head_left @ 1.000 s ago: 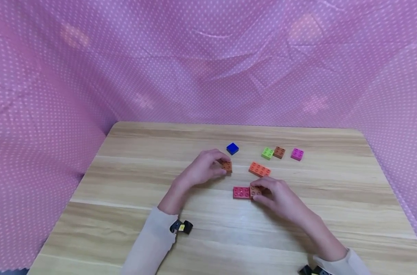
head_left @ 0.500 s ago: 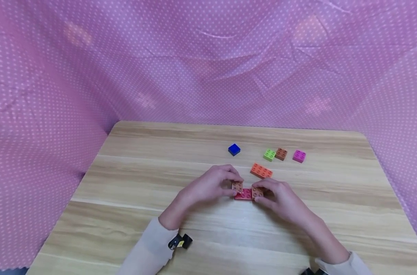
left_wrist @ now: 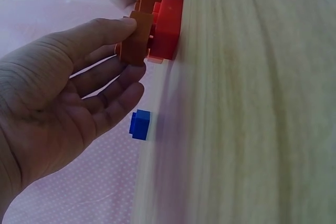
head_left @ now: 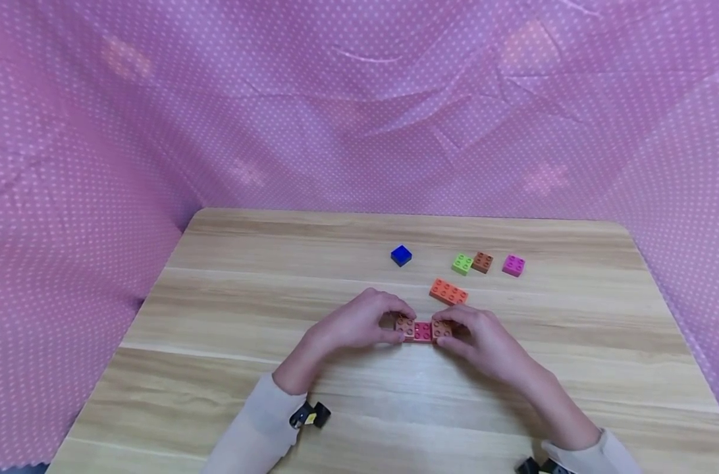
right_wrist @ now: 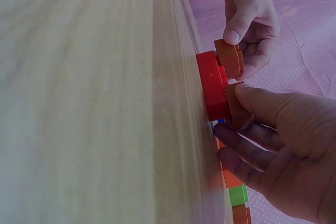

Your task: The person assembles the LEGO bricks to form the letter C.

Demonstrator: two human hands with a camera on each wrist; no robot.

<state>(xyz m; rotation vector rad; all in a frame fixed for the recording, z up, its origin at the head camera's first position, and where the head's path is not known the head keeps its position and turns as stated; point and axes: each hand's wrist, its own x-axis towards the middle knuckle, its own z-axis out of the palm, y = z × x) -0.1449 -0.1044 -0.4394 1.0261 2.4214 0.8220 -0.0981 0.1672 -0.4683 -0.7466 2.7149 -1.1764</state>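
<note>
A red toy brick (head_left: 422, 332) lies on the wooden table, its middle studs showing between two brown bricks. My left hand (head_left: 362, 322) pinches one brown brick (left_wrist: 135, 40) between thumb and fingers, over the red brick's left end. In the left wrist view that brick sits slightly tilted, with a thin gap showing red studs under it. My right hand (head_left: 484, 339) pinches the other brown brick (right_wrist: 239, 106) at the red brick's right end. Fingers partly cover both brown bricks in the head view.
Beyond the hands lie an orange brick (head_left: 448, 291), a blue brick (head_left: 401, 255), a lime green brick (head_left: 462, 264) beside a third brown brick (head_left: 482, 262), and a magenta brick (head_left: 513, 265). A pink dotted cloth (head_left: 359, 131) hangs behind the table (head_left: 247, 263).
My left hand has brought its brown brick towards me and to the right, onto the red brick's left end. My right hand has stayed on its brown brick.
</note>
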